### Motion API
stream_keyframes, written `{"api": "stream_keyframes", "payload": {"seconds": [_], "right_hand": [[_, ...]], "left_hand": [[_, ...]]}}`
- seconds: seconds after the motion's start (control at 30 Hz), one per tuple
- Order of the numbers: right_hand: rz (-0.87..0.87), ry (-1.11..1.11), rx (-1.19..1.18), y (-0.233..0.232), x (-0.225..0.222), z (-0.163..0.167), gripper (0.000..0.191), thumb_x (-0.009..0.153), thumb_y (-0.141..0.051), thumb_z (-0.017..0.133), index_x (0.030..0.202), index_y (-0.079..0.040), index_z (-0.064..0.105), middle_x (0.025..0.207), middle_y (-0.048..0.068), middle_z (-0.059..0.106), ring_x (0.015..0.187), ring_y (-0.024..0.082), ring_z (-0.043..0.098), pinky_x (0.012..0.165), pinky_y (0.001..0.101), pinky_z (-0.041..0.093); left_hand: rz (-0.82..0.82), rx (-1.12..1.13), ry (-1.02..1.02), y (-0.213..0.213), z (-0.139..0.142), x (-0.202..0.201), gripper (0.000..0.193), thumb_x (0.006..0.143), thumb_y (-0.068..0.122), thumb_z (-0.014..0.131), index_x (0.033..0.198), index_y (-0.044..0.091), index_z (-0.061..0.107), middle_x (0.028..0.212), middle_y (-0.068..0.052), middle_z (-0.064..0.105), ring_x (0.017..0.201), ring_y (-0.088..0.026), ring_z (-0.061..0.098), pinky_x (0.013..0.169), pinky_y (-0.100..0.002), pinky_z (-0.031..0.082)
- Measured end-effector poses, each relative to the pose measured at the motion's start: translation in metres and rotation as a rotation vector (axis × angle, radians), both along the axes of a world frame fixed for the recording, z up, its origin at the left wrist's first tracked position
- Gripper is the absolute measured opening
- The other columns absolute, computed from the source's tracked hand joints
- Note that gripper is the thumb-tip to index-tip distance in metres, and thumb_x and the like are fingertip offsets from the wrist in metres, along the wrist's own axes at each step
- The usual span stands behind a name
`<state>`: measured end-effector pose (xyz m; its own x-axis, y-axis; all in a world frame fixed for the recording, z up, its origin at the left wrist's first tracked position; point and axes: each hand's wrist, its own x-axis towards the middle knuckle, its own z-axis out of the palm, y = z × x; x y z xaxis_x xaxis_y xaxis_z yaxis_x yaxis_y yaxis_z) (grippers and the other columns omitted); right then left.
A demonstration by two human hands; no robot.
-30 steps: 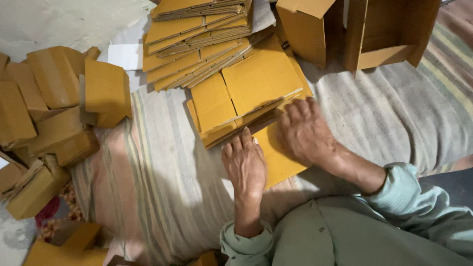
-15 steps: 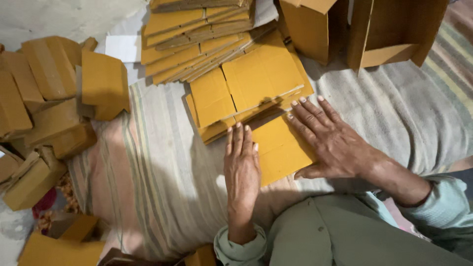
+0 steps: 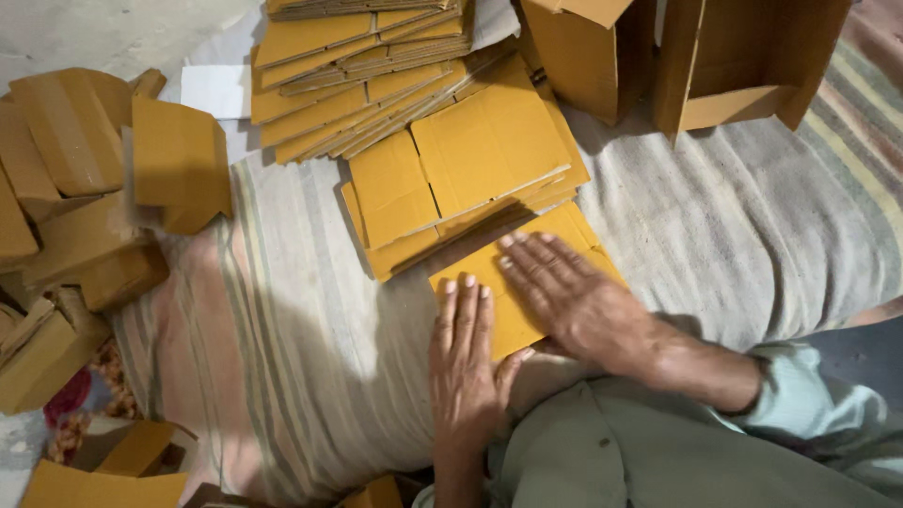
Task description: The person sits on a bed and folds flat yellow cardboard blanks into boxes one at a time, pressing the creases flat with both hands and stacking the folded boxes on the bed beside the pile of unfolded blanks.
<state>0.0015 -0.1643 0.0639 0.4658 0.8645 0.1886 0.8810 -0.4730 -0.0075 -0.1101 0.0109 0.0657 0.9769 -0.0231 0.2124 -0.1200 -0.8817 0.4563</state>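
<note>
Yellow-brown cardboard fills our view: a flat box blank [image 3: 513, 282] lies on a striped cloth [image 3: 301, 357], just below a fanned stack of flat blanks [image 3: 461, 179]. We see both hands pressed flat on it, fingers spread and holding nothing. The left hand [image 3: 466, 362] rests with its fingertips on the blank's near-left edge; the right hand [image 3: 574, 296] lies across its middle and hides much of the sheet, so we cannot make out its full outline. The right forearm runs into a pale green sleeve [image 3: 809, 404], cut off at the frame's edge, and the grey-green clothing [image 3: 658, 452] at the bottom covers the nearest part of the cloth.

A second heap of flat blanks [image 3: 357, 56] is cut off at the top. Two assembled open boxes [image 3: 715, 66] stand at upper right, only partly in frame. Folded boxes [image 3: 85, 207] pile up at left, spilling onto a patterned floor covering [image 3: 66, 404] that is hard to read. The cloth is grey with faded pink and dark stripes, wrinkled, spread over the floor; a pale bare floor [image 3: 103, 33] shows at upper left.

Against the frame half a second earlier, the right hand has slid leftward across the blank, closer to the left hand, while the left hand has barely shifted.
</note>
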Motion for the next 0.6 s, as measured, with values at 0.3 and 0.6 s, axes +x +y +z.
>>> {"api": "stream_keyframes", "payload": {"seconds": [0.3,0.6], "right_hand": [[-0.059,0.030,0.051,-0.026,0.006,0.006,0.093,0.079,-0.050,0.058,0.147,0.010,0.036,0.155,0.029,0.036,0.148,0.041,0.029,0.121,0.0532,0.017],[0.036,0.079,0.091,-0.013,0.000,-0.003,0.093,0.084,-0.052,0.056,0.151,0.008,0.034,0.161,0.027,0.031,0.151,0.039,0.025,0.123,0.0522,0.016]], "left_hand": [[0.146,0.244,0.043,-0.004,-0.007,0.002,0.096,0.079,0.043,0.074,0.153,-0.004,0.035,0.165,-0.018,0.027,0.153,-0.037,0.016,0.122,-0.061,0.008],[0.202,0.196,0.121,-0.019,-0.005,0.013,0.108,0.072,0.041,0.080,0.154,-0.005,0.027,0.166,-0.020,0.023,0.155,-0.033,0.016,0.124,-0.059,0.005]]}}
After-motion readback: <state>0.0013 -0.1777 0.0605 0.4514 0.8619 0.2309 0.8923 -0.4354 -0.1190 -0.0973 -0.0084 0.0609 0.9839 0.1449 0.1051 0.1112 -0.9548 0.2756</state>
